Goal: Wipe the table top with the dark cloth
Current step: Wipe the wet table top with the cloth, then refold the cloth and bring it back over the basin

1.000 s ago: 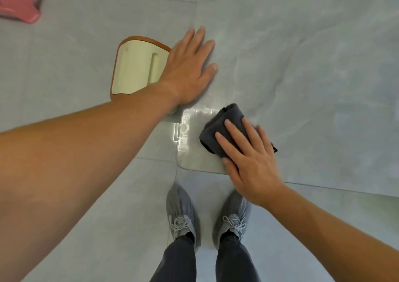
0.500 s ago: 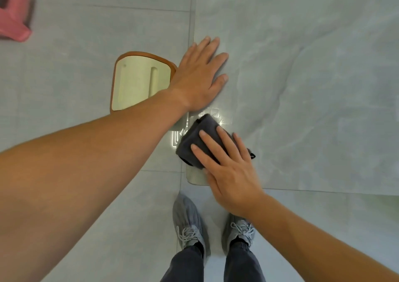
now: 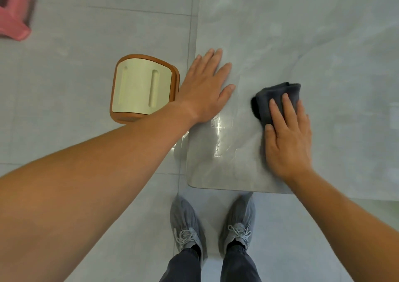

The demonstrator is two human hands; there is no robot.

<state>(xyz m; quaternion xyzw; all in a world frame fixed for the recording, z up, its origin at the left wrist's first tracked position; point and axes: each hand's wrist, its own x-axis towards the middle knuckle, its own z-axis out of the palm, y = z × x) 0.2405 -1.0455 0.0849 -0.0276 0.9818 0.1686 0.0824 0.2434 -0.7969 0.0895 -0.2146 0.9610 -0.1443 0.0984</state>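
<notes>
The table top [image 3: 302,33] is a glossy pale grey marbled slab with a rounded near-left corner, filling the right half of the view. A folded dark grey cloth [image 3: 272,100] lies on it near that corner. My right hand [image 3: 287,137] presses flat on the cloth, fingers spread over its near half. My left hand [image 3: 207,87] rests palm down on the table's left edge, fingers apart, holding nothing, a short way left of the cloth.
A stool with a cream seat and brown rim [image 3: 142,87] stands on the floor just left of the table edge. A pink plastic stool [image 3: 15,16] is at the far left. My shoes [image 3: 211,223] stand below the table's near edge.
My right hand slid the cloth left toward the table's corner, then back right, away from my left hand. The left hand stayed planted on the table edge.
</notes>
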